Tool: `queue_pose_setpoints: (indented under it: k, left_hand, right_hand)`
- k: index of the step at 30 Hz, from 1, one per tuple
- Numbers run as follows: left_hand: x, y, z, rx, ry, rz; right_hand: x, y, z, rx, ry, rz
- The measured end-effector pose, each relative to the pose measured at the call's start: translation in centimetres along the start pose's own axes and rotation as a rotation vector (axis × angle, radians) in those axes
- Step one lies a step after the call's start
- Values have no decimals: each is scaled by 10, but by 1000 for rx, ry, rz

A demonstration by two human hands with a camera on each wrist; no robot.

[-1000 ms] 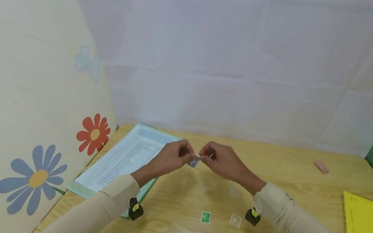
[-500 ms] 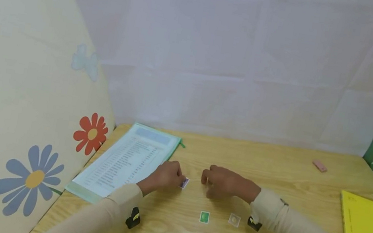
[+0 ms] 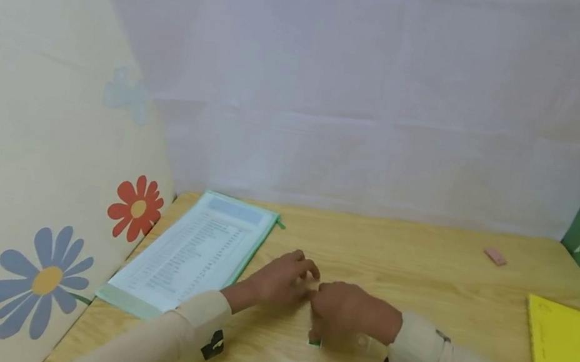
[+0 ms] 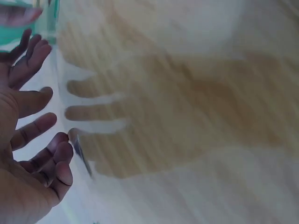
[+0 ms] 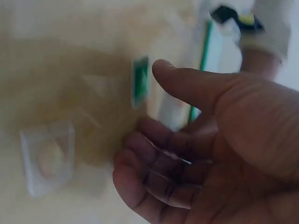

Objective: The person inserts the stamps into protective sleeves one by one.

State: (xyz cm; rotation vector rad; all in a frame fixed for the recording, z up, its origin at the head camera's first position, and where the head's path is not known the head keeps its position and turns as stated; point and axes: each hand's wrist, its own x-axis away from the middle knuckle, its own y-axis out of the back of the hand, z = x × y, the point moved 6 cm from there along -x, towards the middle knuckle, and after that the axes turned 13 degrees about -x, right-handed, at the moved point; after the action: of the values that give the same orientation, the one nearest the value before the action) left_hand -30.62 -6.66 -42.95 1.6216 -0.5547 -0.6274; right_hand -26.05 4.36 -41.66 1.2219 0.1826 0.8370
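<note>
My left hand (image 3: 283,278) is over the middle of the table with bent fingers. In the left wrist view a thin dark small card (image 4: 82,156), seen nearly edge-on, is at its fingertips (image 4: 63,154). My right hand (image 3: 351,311) is just to its right, fingers angled down. It covers most of a small green card (image 3: 314,342). In the right wrist view the right thumb is extended beside the green card (image 5: 140,81) and the fingers are loosely curled, with no held thing seen. A clear square with a pale round spot (image 5: 49,158) lies nearby, blurred.
A printed sheet in a green-edged zip folder (image 3: 193,254) lies on the left of the wooden table (image 3: 425,259). A pink eraser-like block (image 3: 495,256) sits at the back right, and a yellow book (image 3: 565,351) lies at the right edge. Fabric walls (image 3: 383,94) stand behind and beside.
Both hands came down from mid-air, where they pinched a small purplish card together. They parted, then drew close again. My right hand moved nearer and now covers the green card.
</note>
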Motion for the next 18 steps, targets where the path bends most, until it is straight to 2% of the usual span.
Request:
queue_pose_setpoints:
  k: [5, 11, 18]
  left_hand:
    - [-6, -6, -12, -85, -62, 13]
    - [-8, -5, -21, -117, -108, -15]
    - [-6, -6, -23, -88, -103, -30]
  right_hand:
    - [7, -11, 14, 75, 42, -18]
    - [5, -12, 15, -18, 57, -50]
    - [4, -15, 12, -76, 62, -41]
